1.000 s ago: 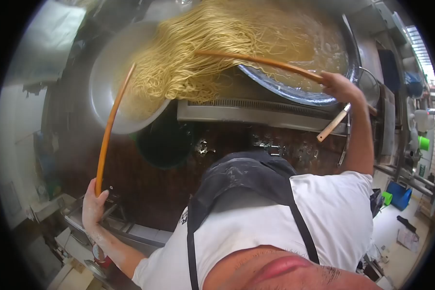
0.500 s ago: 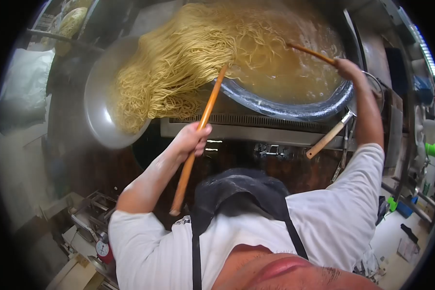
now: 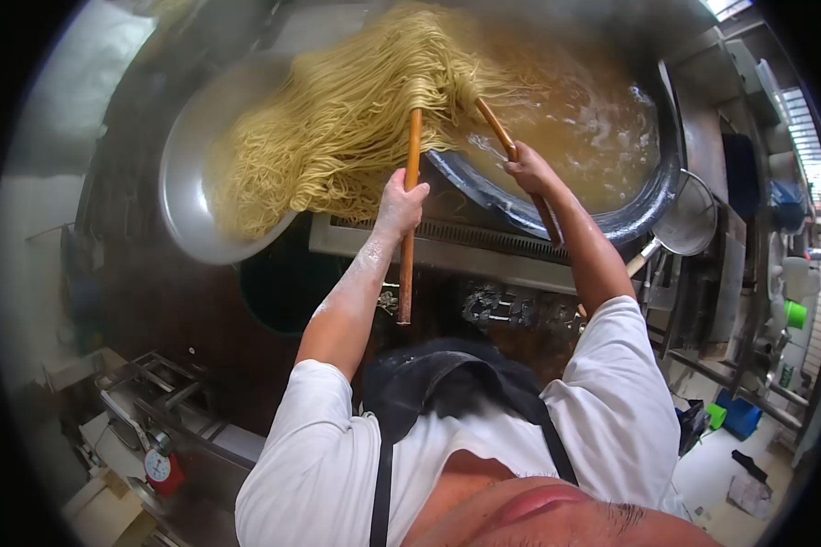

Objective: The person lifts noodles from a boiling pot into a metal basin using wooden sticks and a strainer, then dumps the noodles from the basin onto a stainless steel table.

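A thick mass of yellow noodles point(image 3: 337, 128) spills from the large metal bowl point(image 3: 184, 187) on the left across to the big round pot point(image 3: 661, 196). My left hand point(image 3: 401, 205) is closed around a long wooden stick point(image 3: 407, 273), whose upper end goes in among the noodles. A second wooden stick point(image 3: 494, 126) is gripped in my right hand point(image 3: 531, 169), over the pot's near rim. Its tip also meets the noodles, close to the first stick. Cloudy yellowish liquid point(image 3: 593, 155) bubbles in the pot. Both stick tips are hidden by noodles.
A round mesh strainer point(image 3: 689, 219) with a wooden handle lies right of the pot. Below the bowl stands a dark round container point(image 3: 287, 278). A red dial scale point(image 3: 160, 469) sits at lower left. Steam blurs the upper left.
My right hand and its stick have moved left, from the pot's far right side to beside the left stick. My left hand has shifted up and right. More noodles have left the pot's middle.
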